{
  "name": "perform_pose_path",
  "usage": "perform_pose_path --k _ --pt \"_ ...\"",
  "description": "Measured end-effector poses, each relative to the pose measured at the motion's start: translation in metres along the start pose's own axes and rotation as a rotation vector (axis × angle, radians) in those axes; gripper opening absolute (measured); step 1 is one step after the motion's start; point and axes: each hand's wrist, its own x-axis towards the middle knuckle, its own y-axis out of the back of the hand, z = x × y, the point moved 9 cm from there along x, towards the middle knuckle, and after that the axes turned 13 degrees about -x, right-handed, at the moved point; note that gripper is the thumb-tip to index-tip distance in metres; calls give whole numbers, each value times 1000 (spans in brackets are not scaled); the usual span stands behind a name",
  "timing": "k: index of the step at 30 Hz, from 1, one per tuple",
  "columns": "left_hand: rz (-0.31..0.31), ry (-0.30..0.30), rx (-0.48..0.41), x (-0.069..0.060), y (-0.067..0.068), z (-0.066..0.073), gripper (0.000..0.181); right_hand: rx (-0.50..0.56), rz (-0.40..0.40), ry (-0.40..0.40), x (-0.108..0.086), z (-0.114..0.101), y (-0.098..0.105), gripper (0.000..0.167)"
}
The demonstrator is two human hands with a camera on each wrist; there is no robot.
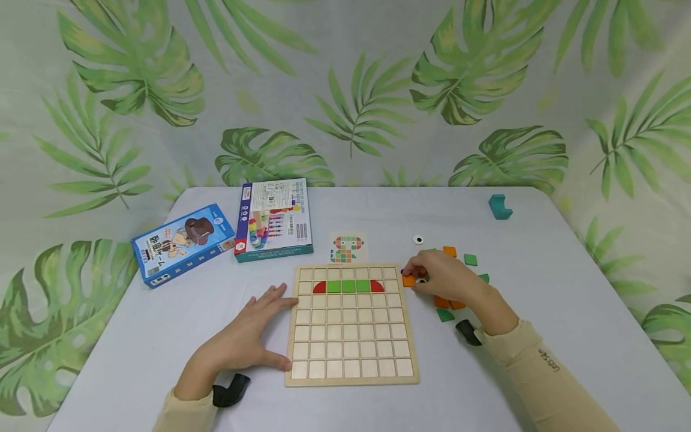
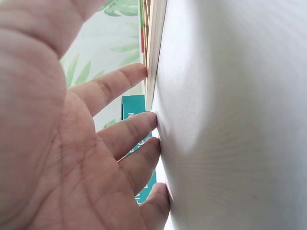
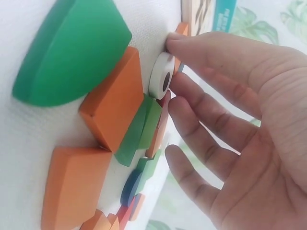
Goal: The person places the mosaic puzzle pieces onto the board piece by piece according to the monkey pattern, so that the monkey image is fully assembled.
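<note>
Pinching an orange tile (image 1: 408, 281) right of the wooden board (image 1: 352, 381), the right hand (image 1: 449, 275) has a narrow grip; the left hand (image 1: 247, 331), spread and holding nothing, touches the board's left rim. Smooth green squares (image 1: 348, 286) and curved red ends (image 1: 377, 287) lie inside. A round white disc (image 3: 159, 74) and loose tiles (image 1: 471, 260) crowd its right; a card (image 1: 348, 248) and boxes (image 1: 278, 222) lie beyond.

The tan board (image 1: 352, 382) bears 3 green squares (image 1: 348, 286), 2 red tiles (image 1: 320, 287).
</note>
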Motion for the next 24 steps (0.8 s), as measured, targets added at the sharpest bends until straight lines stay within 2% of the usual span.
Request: perform_pose_path --k 15,24 --pt "1 9 5 2 -2 -2 114 15 17 -4 -2 -1 6 24" --pt "1 17 13 2 -1 -1 114 44 72 82 7 -33 14 24"
